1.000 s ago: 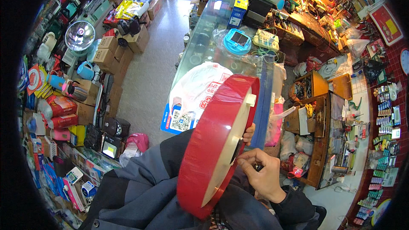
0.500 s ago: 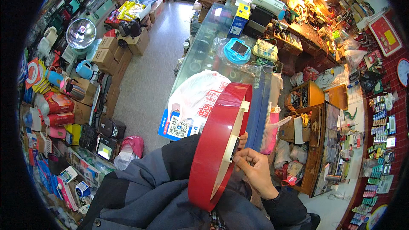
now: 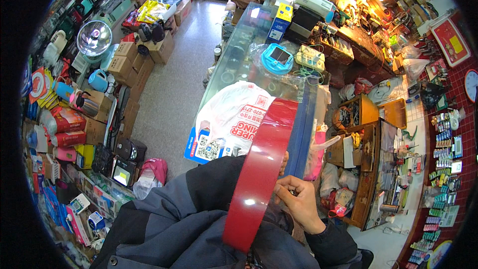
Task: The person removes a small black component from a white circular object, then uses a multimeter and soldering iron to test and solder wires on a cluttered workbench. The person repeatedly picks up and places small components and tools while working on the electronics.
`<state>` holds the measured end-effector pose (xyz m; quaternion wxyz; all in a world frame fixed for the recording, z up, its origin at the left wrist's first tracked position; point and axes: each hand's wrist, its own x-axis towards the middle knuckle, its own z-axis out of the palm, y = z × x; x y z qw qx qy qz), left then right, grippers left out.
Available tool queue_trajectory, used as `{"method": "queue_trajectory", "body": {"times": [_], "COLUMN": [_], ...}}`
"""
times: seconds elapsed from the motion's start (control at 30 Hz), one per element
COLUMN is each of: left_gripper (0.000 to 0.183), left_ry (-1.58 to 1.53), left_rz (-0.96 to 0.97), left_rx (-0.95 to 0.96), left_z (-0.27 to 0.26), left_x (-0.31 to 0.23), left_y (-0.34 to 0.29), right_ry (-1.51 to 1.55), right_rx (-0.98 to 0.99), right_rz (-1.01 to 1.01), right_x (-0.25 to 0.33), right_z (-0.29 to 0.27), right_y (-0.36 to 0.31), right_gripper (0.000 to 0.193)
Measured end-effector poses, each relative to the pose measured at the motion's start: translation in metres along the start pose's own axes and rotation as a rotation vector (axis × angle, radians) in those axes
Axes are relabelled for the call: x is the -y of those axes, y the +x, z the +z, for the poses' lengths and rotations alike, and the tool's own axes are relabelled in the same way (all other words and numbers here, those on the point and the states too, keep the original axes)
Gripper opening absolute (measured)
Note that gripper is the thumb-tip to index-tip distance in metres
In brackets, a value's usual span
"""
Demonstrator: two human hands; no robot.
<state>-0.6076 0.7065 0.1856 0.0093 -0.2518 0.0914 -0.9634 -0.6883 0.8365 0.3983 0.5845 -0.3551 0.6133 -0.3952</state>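
A round wall clock with a broad, glossy red rim [image 3: 261,174] is held upright, edge-on, in front of my body. Its back faces right and is now hidden from view. My left arm reaches behind the rim, and only a bit of my left hand [image 3: 285,163] shows past its right edge, gripping the clock. Close to the hidden back, my right hand [image 3: 301,204] has its thumb and fingers pinched together. Whatever lies between those fingertips cannot be made out.
Beyond the clock runs a glass counter [image 3: 234,65] with a white plastic bag [image 3: 234,107], a blue-framed device [image 3: 277,59] and a power strip [image 3: 309,58]. Cartons [image 3: 124,65] and goods line the left side. An open wooden drawer cabinet [image 3: 366,159] stands at right.
The clock has turned so that its cream back and the dark part there no longer show. Its rim now faces me more fully and sits slightly further right. My right hand stays pinched.
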Motion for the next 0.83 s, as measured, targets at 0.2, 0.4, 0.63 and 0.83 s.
{"method": "queue_trajectory", "body": {"times": [0.2, 0.4, 0.63, 0.83], "left_gripper": [0.044, 0.044, 0.045, 0.045], "left_ry": [0.03, 0.05, 0.098, 0.154], "left_rz": [0.014, 0.008, -0.01, -0.031], "left_rx": [-0.009, -0.026, -0.049, -0.063], "left_z": [-0.001, -0.003, -0.009, -0.017], "left_x": [-0.001, -0.005, -0.007, -0.013], "left_y": [0.0, 0.001, 0.002, -0.006], "right_ry": [0.026, 0.049, 0.069, 0.061], "right_rx": [-0.003, -0.004, 0.0, 0.014], "right_rz": [-0.004, 0.004, 0.017, 0.021], "right_x": [-0.005, -0.007, -0.01, -0.01], "right_z": [-0.003, -0.002, -0.002, -0.002], "right_y": [-0.002, -0.002, 0.001, 0.003], "right_gripper": [0.015, 0.017, 0.017, 0.017]}}
